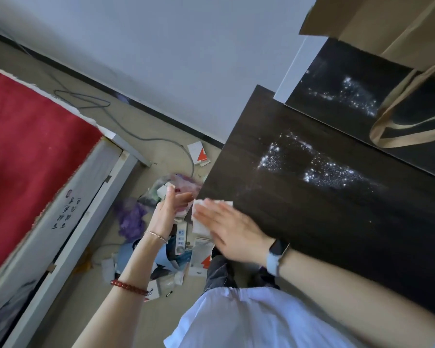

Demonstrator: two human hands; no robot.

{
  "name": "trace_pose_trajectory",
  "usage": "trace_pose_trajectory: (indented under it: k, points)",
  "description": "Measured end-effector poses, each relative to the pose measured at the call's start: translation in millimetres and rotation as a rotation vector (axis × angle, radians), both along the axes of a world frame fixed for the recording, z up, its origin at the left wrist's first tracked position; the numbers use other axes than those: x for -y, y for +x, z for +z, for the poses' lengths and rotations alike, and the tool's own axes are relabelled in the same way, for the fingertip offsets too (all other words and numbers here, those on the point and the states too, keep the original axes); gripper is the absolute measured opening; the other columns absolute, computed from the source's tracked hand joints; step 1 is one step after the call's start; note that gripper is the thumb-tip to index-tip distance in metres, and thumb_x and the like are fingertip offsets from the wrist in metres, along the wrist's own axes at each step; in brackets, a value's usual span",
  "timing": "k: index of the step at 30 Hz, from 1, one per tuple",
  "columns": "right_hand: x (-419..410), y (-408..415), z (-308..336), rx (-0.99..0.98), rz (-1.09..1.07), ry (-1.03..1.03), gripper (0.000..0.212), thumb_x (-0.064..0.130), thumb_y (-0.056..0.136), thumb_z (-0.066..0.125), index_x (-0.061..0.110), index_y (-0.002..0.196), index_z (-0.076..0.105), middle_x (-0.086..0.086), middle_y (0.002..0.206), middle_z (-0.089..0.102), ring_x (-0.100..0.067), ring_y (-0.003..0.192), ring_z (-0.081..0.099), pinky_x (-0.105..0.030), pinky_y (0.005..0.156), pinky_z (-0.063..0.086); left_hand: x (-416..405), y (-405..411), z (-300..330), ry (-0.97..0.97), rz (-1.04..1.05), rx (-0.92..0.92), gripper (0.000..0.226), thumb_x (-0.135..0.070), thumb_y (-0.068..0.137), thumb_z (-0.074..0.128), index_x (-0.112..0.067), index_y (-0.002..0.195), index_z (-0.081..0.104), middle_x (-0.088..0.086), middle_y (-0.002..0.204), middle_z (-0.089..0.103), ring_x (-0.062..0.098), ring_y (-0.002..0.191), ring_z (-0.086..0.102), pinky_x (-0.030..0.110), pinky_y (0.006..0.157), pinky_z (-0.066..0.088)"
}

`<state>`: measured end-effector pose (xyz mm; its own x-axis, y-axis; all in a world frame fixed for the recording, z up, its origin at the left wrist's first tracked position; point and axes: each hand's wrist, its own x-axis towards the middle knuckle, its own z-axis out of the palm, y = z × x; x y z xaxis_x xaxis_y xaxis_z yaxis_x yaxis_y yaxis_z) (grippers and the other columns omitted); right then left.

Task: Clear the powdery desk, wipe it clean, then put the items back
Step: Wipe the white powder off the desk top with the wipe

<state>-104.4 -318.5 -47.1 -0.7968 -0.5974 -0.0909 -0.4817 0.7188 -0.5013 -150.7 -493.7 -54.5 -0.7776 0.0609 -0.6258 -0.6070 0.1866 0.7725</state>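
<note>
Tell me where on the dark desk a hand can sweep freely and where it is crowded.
Free: the desk between the right hand, pressing a white tissue at the near edge, and the powder. Crowded: the far side under the tan bag's strap, and the floor clutter below the left hand.

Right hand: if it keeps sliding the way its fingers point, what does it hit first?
The right hand lies flat on a white tissue at the desk corner, fingers pointing left off the edge. Straight on, it would probably meet the cupped left hand first, though depth is unclear.
</note>
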Motion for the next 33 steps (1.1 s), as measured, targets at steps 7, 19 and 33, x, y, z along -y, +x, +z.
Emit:
trace_pose_trajectory:
  k: [7,19,33]
  points:
    - [5.5,-23.1,-1.3,0.016,-0.224,-0.007,0.056,0.006,0.087,0.043,0.006,0.14,0.029,-0.013,0.152,0.026,-0.029,0.143,0.016,-0.039,0.12,0.007,-7.2,21.7,6.4,-0.06,-0.02,-0.078,0.059,-0.039,0.098,0.011,-0.011,0.119,0.058,-0.003,0.113,0.056,0.015,0.105,0.053,0.027,0.091,0.031]
    - [-78.9,43.6,7.3,-0.081,-0.132,0.036,0.055,-0.007,0.072,0.056,0.009,0.125,0.055,-0.008,0.134,0.054,-0.032,0.129,0.043,-0.05,0.109,0.025,-54.6,43.2,30.1,-0.64,-0.214,-0.425,0.055,-0.044,0.088,0.02,-0.022,0.126,0.052,0.002,0.141,0.044,0.022,0.134,0.029,0.042,0.113,0.013]
    - [-270.0,99.1,6.1,0.16,-1.341,0.424,0.053,0.012,0.092,0.04,-0.004,0.14,0.022,-0.024,0.151,0.021,-0.04,0.14,0.014,-0.046,0.116,0.016,-144.1,3.3,6.0,-0.891,-0.58,-0.551,0.055,-0.031,0.093,0.04,-0.014,0.142,0.024,0.007,0.156,0.01,0.028,0.144,0.001,0.048,0.115,0.002]
